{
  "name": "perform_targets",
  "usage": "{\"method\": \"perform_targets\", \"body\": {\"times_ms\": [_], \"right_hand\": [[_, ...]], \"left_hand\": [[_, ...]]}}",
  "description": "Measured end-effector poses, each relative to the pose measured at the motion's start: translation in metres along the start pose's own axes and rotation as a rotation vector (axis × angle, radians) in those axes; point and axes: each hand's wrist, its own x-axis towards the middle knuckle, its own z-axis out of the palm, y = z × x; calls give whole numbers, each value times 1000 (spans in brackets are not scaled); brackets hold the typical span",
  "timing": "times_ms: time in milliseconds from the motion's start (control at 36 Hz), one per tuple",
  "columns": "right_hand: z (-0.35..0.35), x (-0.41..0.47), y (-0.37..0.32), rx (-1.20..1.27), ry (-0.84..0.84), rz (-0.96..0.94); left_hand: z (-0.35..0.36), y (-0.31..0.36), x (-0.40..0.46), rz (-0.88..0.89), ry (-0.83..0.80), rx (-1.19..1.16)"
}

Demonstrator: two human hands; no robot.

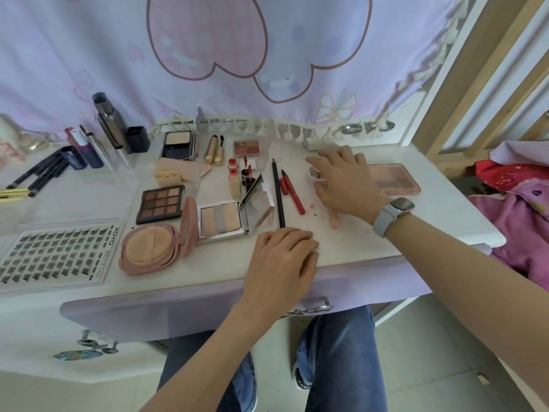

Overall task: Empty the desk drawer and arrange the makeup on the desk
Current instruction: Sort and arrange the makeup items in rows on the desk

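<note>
The arranging looks mostly done. Makeup lies spread over the desk (416,233): a lash tray (56,254) at eight o'clock, a pink cushion compact (151,248) and nine-pan eyeshadow palette (160,203) left of centre, an open powder compact (221,222) mid-desk. The drawer (208,310) at six o'clock sits nearly closed, so emptying seems finished. The left hand (282,263) rests with fingers together at the end of a black pencil (278,194). The right hand (344,182), fingers spread, presses over a small white jar (315,173) at two o'clock, beside a pink palette (392,179), probably the last placements.
</note>
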Motion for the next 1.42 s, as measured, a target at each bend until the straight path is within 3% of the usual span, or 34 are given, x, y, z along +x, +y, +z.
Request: {"method": "perform_targets", "body": {"times_ms": [83, 222, 278, 361, 444, 639, 750, 1139, 1278, 1417], "right_hand": [[-1, 10, 3, -113, -117, -38], [1, 12, 6, -114, -117, -92], [-1, 8, 5, 43, -69, -49], [-14, -2, 5, 527, -25, 99], [-28, -16, 5, 871, -128, 213], [-50, -43, 0, 1252, -411, 292], [-63, -44, -6, 1308, -460, 257], [-103, -34, -14, 1549, -323, 256], [-109, -28, -13, 1448, -316, 177], [-113, -22, -8, 1361, -224, 149]], "left_hand": [[0, 0, 0, -7, 2, -4], [-2, 0, 1, -15, -11, -17], [-2, 1, 1, -17, -21, -15], [-3, 1, 1, -28, -32, -21], [-5, 5, 1, -60, -9, -100], [-23, 24, 23, -187, 160, -213], [-35, 29, 50, -179, 144, -163], [-67, 15, 90, -143, -33, -242], [-75, 13, 103, -196, -101, -415], [-75, 8, 107, -255, -22, -491]]}}
